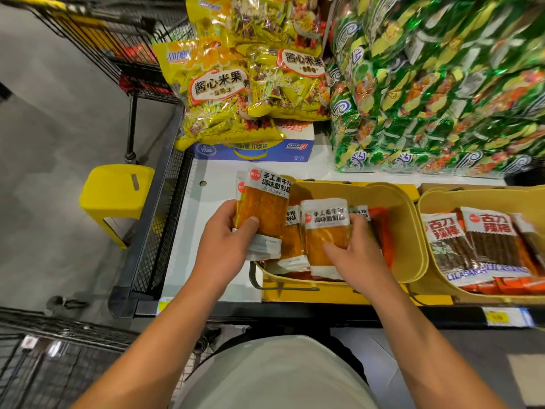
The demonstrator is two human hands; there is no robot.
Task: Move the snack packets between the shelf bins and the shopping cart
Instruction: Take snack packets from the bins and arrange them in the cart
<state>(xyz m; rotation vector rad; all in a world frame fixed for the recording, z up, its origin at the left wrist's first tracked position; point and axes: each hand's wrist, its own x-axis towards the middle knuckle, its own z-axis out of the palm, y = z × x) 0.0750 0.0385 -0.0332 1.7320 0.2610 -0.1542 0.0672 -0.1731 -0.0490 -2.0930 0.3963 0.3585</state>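
Observation:
My left hand (pixel 224 240) grips an orange snack packet (pixel 265 202) with a white label, held just above the left rim of a yellow shelf bin (pixel 407 219). My right hand (pixel 354 252) pinches a second orange packet (pixel 326 228) that stands inside that bin among a few more of the same kind. A black wire shopping cart (pixel 38 364) shows at the lower left, its inside mostly out of view.
A second yellow bin (pixel 436 199) to the right holds brown stick-snack packets (pixel 489 240). Behind stand big yellow rice-cracker bags (pixel 218 93) on a blue box and a pile of green bags (pixel 442 84). A yellow stool (pixel 115 190) and another black cart (pixel 124 39) stand at left.

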